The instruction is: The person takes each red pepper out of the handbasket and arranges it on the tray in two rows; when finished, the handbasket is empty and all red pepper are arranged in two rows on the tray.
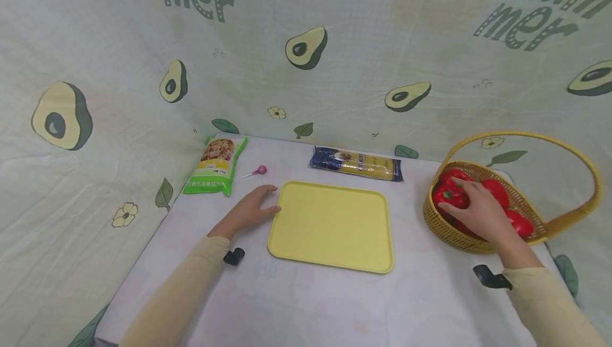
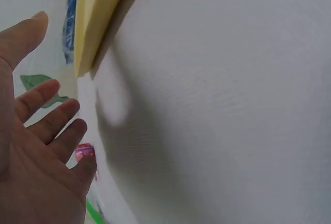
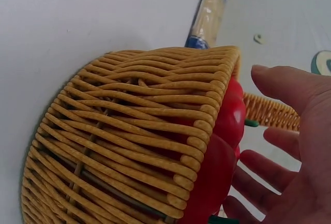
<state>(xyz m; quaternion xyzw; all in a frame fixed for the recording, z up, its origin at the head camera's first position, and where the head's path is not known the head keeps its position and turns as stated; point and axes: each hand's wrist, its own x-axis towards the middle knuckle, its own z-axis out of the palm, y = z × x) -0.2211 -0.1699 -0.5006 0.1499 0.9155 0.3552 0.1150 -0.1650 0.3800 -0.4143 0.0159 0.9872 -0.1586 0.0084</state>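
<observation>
A yellow tray [image 1: 332, 227] lies flat in the middle of the table. At its left edge is my left hand [image 1: 248, 209], fingers spread and the palm holding nothing; the left wrist view shows the hand [image 2: 49, 151] beside the raised tray edge [image 2: 98, 22]. My right hand [image 1: 478, 211] reaches over a wicker basket [image 1: 447, 227] on the right. Inside are several red bell peppers [image 1: 494, 193]. The thumb and fingers spread around one pepper [image 1: 449, 196] with a green stem. In the right wrist view, the fingers are apart close above the peppers [image 3: 209, 180].
A green snack bag [image 1: 212, 166] lies at the back left, with a pink lollipop [image 1: 261, 169] beside it. Behind the tray is a blue and yellow pasta packet [image 1: 356, 163]. The basket's tall handle [image 1: 526, 134] arches behind my right hand. Patterned cloth hangs around the table.
</observation>
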